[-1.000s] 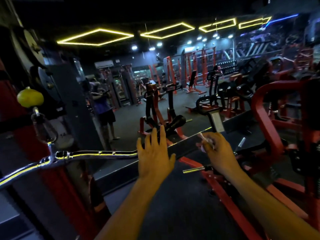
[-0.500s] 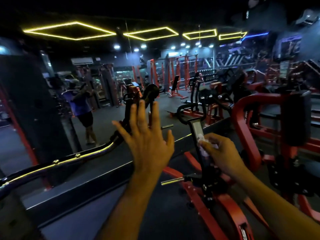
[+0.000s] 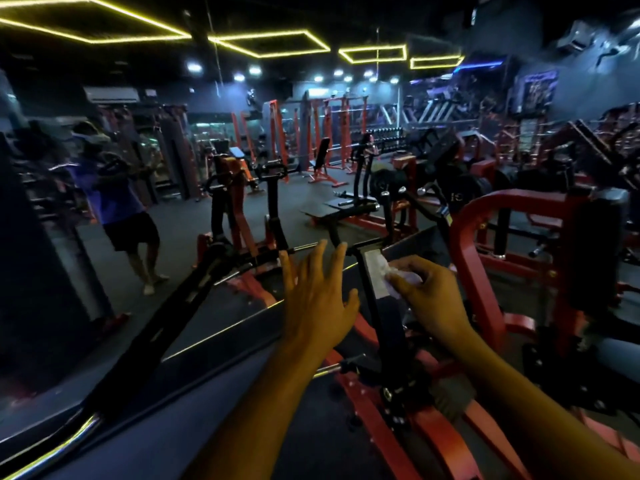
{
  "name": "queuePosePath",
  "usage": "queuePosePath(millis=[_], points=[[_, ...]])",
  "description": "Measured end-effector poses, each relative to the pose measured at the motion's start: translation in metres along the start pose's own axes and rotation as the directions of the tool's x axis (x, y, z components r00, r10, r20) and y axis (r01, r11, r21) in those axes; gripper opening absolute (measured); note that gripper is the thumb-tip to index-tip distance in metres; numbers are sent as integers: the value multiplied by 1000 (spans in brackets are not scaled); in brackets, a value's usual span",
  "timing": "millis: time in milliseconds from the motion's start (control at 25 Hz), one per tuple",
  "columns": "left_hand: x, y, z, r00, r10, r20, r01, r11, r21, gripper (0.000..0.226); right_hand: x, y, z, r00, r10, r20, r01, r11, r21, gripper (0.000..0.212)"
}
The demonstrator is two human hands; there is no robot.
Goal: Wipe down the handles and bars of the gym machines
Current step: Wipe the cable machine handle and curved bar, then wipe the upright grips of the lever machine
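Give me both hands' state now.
Left hand: open, fingers spread, holding nothing.
Right hand: gripping a white wipe against the black post.

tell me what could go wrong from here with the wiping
The right hand pinches only a small crumpled white wipe against the black upright post; it could slip out or miss most of the post. The open left hand hovers, holding nothing, near the long black-and-chrome pull bar, which may swing into it.
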State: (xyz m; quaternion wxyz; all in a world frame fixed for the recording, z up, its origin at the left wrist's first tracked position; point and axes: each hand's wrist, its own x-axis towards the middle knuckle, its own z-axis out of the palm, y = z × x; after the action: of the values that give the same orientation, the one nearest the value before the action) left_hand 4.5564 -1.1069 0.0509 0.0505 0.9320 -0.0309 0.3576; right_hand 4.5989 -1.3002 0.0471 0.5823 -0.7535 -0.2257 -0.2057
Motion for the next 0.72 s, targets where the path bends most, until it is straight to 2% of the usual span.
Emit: queuePosePath(millis=[160,280,440,560,640,720], points=[[37,-5,59,981,-25,190,35,998,-48,77,39,42,-1,999,42,-35,-43,998,-46,17],[76,-7,102,963,-19,269,44,995,-85,75,80,82,-8,998,45,-47,-47,998,-40,11],[141,-14,166,947,-22,321,52,995,-87,70,145,141,-15,994,72,-80,-68,997,44,5],[199,-19,216,924,-22,382,55,996,-75,68,198,184,-20,987,117,-108,-109,991,80,11],[234,-26,244,916,-26,400,63,995,-79,67,229,212,-22,982,148,-116,-140,987,74,10],[260,-34,271,924,-31,381,65,995,-77,66,254,239,-23,980,160,-114,-159,987,25,19]])
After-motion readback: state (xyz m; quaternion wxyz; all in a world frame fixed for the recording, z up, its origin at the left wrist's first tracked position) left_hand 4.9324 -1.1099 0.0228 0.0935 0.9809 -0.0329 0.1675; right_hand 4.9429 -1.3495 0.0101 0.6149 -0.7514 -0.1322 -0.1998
